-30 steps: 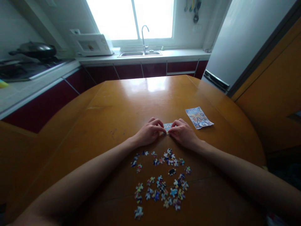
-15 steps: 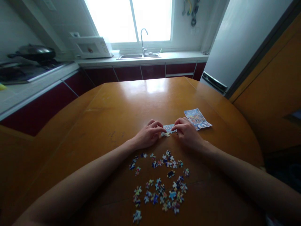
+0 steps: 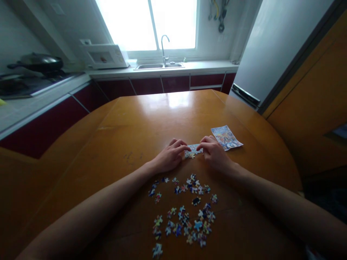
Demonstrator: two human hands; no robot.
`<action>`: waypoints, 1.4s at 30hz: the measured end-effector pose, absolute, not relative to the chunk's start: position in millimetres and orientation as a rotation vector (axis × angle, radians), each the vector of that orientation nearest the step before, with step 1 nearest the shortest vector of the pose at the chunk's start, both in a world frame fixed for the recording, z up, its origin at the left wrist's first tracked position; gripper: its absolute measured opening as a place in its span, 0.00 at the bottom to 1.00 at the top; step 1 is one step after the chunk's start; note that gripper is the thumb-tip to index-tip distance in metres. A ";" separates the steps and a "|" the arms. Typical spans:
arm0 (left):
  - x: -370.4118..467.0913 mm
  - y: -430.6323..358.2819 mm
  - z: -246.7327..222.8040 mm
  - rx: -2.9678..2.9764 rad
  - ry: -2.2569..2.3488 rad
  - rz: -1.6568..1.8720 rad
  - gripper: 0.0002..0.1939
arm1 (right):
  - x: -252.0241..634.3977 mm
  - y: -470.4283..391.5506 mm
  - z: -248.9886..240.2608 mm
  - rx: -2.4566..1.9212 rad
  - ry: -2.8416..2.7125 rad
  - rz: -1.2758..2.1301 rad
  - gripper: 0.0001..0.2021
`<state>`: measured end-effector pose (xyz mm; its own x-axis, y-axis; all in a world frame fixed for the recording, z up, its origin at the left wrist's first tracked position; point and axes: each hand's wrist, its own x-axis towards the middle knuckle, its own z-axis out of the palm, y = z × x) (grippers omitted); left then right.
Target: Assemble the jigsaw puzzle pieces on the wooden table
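A small joined section of jigsaw puzzle (image 3: 194, 148) lies on the wooden table (image 3: 151, 122), its near edge uneven. At its left end rest the bent fingers of my left hand (image 3: 172, 155). My right hand (image 3: 214, 152) has its fingers curled on the right end of the same section. Beside my right hand, to the upper right, lies a printed picture sheet (image 3: 227, 138). Nearer to me, between my forearms, many loose puzzle pieces (image 3: 198, 225) are scattered, with a smaller cluster (image 3: 194, 185) above them.
Past the table stand a counter with a sink (image 3: 151, 66) and tap, and a white microwave (image 3: 105, 56). A lidded pan (image 3: 40, 62) sits on the stove at the left. The refrigerator (image 3: 276, 47) is at the right.
The view has shifted slightly. Both hands keep their places at the two ends of the joined section.
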<state>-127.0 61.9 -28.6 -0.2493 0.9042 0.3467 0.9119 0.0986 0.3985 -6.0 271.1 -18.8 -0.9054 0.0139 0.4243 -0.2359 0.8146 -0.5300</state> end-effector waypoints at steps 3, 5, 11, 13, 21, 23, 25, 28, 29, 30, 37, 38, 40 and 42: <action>-127.0 61.4 -28.5 -1.921 -2.313 -0.858 0.23 | -7.8 276.3 -18.5 0.064 -2.548 0.839 0.15; -127.2 61.0 -28.8 -1.937 -2.309 -0.840 0.22 | -8.1 277.6 -19.4 0.039 -2.560 0.838 0.15; -127.9 60.0 -29.5 -1.964 -2.312 -0.800 0.25 | -1.5 265.5 -19.7 0.110 -2.625 0.787 0.12; -128.5 59.9 -30.4 -1.960 -2.315 -0.802 0.26 | 2.0 259.0 -19.1 0.162 -2.663 0.764 0.12; -128.2 60.1 -30.1 -1.939 -2.340 -0.806 0.25 | 6.7 251.7 -23.1 0.298 -2.747 0.698 0.10; -127.9 60.3 -29.7 -1.942 -2.341 -0.805 0.25 | 6.6 252.0 -23.1 0.308 -2.754 0.703 0.10; -127.8 60.4 -29.5 -1.946 -2.341 -0.803 0.25 | 6.0 252.7 -21.8 0.303 -2.748 0.723 0.11; -127.8 60.5 -29.0 -1.949 -2.348 -0.804 0.23 | 3.6 258.2 -17.3 0.230 -2.699 0.776 0.12; -127.9 60.5 -28.6 -1.954 -2.351 -0.810 0.23 | 2.3 262.0 -15.3 0.186 -2.671 0.791 0.13; -127.9 60.5 -28.0 -1.960 -2.354 -0.820 0.23 | 0.9 266.8 -13.2 0.139 -2.637 0.803 0.14; -127.6 60.4 -26.2 -1.953 -2.368 -0.841 0.24 | -6.0 306.1 -5.2 -0.055 -2.533 0.795 0.13; -127.6 60.4 -26.6 -1.958 -2.364 -0.830 0.23 | -6.2 308.6 -5.9 -0.072 -2.550 0.787 0.14; -127.6 60.2 -27.2 -1.968 -2.359 -0.805 0.23 | -6.1 309.5 -8.3 -0.095 -2.605 0.775 0.13; -127.5 59.9 -27.4 -1.973 -2.360 -0.779 0.23 | -4.8 305.5 -10.8 -0.105 -2.677 0.750 0.13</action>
<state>-127.5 59.9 -27.4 -0.2264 0.9325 0.2814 0.9167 0.1063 0.3851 -4.8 305.5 -10.8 -0.9333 0.1653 0.3189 -0.0246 0.8563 -0.5158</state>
